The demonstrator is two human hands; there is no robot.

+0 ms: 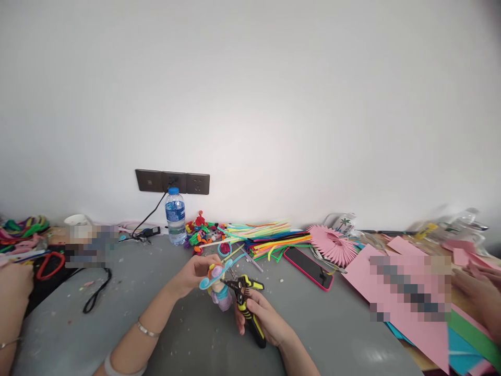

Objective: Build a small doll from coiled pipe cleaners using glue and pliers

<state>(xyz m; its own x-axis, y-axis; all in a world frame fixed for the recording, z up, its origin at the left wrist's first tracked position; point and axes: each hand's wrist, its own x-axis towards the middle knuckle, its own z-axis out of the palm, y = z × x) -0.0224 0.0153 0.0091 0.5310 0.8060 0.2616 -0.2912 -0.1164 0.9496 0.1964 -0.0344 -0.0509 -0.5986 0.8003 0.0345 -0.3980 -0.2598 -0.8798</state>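
Note:
My left hand (192, 277) pinches a small pipe-cleaner doll (222, 299) above the grey table. The doll has an orange and purple head, a blue middle and a lilac lower part. A light-blue pipe cleaner (207, 282) with curled ends stretches across it. My right hand (268, 317) is wrapped round the black-and-yellow handles of wire strippers (252, 322). Their jaws point left and meet the doll near the blue pipe cleaner. Whether they grip it I cannot tell. Part of the doll's far side is hidden by my left fingers.
Behind my hands lie bundled pipe cleaners (274, 237), a water bottle (176, 216) and a heap of small pipe-cleaner pieces (201, 232). A phone (309, 267) and pink paper (364, 277) lie to the right. Other people's hands (479, 290) are at both sides. Red scissors (50, 266) lie left.

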